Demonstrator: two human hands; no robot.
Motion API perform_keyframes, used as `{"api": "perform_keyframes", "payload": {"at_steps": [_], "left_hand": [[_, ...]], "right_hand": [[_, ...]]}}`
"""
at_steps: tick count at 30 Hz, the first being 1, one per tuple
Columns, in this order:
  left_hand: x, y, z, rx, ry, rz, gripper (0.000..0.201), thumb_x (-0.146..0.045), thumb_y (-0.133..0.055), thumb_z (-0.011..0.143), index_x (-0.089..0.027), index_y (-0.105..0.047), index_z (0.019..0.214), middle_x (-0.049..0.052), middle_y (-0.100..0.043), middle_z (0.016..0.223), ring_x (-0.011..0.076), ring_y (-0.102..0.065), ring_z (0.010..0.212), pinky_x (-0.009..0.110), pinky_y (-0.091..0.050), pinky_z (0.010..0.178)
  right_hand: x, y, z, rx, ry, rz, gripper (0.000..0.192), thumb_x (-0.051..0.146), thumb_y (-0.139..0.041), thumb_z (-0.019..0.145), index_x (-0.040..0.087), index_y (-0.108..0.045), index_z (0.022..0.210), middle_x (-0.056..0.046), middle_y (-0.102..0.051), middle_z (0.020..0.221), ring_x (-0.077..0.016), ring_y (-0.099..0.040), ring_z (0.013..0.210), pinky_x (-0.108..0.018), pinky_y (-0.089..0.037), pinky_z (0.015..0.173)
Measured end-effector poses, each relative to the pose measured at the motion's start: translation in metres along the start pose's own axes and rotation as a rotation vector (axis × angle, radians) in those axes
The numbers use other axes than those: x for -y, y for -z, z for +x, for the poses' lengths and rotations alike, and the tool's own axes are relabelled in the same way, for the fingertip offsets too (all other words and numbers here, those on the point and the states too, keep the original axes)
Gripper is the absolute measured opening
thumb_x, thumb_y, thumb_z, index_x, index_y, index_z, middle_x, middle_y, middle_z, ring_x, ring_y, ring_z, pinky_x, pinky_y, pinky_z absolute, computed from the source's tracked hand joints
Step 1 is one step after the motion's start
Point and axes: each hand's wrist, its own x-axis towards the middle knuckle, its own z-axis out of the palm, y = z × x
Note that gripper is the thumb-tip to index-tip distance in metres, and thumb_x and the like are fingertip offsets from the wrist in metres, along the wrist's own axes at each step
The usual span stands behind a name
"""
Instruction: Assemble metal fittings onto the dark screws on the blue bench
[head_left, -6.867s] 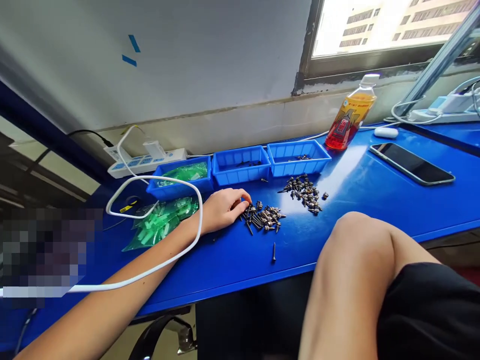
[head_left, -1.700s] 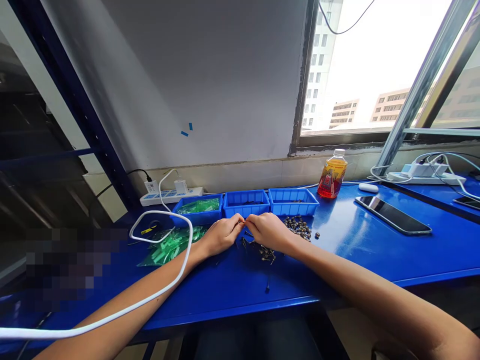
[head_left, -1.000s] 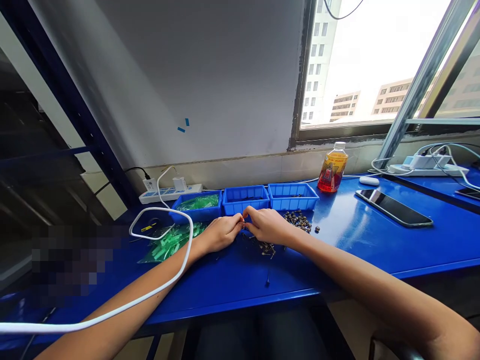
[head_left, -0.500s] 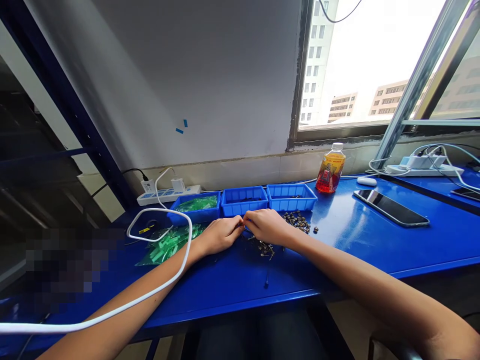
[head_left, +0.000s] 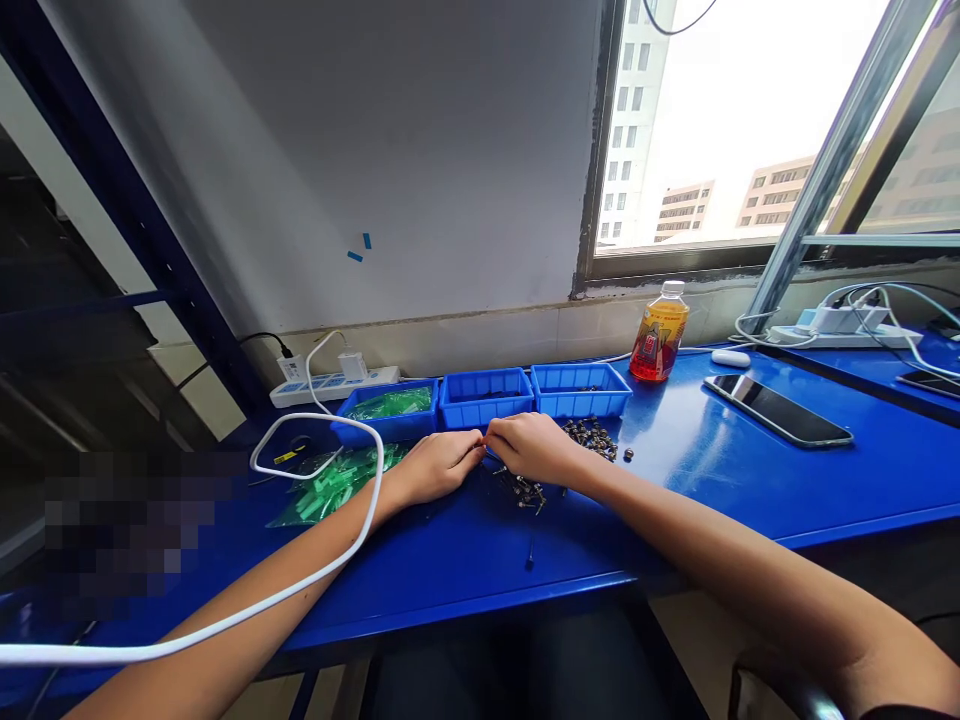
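My left hand (head_left: 444,464) and my right hand (head_left: 531,446) meet fingertip to fingertip over the blue table (head_left: 420,590). Both are closed in a pinch, and whatever sits between the fingers is too small and hidden to name. Beneath and beside my right hand lie small metal screws (head_left: 528,494), partly covered by it. A pile of small dark metal parts (head_left: 592,436) spreads behind my right wrist. One loose screw-like piece (head_left: 531,554) lies nearer the table's front edge. To the left, a clear bag of green pieces (head_left: 337,488) rests by my left forearm.
Behind my hands stand three blue bins: the left bin (head_left: 390,426) with a green bag, the middle bin (head_left: 486,412) and the right bin (head_left: 581,404). A white cable (head_left: 373,500) loops over my left forearm. A drink bottle (head_left: 660,335) and phone (head_left: 778,410) sit right.
The view has shifted slightly. Both hands stay together at the same place, still pinched, with only a very small change in finger position.
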Motion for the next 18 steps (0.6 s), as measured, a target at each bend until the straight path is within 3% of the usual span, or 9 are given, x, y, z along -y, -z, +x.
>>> {"api": "perform_keyframes", "payload": {"at_steps": [7,18], "left_hand": [[0.0025,-0.0011,-0.0001,0.003,0.01,-0.005,0.032,-0.038,-0.023,0.092,-0.021,-0.044,0.075,0.002,-0.059,0.071,0.0178,-0.056,0.066,0.026,-0.034,0.058],[0.0031,-0.0024,0.0004,0.018,0.013,0.045,0.029,-0.038,-0.026,0.091,-0.021,-0.045,0.078,0.004,-0.062,0.077,0.0199,-0.058,0.073,0.028,-0.038,0.061]], "right_hand": [[-0.0016,-0.0024,-0.0005,-0.036,-0.002,0.061,0.021,0.027,-0.041,0.088,0.018,-0.054,0.102,-0.003,-0.068,0.082,-0.0174,-0.062,0.072,-0.024,-0.025,0.053],[0.0006,0.0008,0.0001,-0.003,-0.004,0.006,0.023,0.024,-0.037,0.09,0.017,-0.059,0.086,-0.005,-0.067,0.08,-0.0155,-0.06,0.069,-0.026,-0.023,0.052]]}}
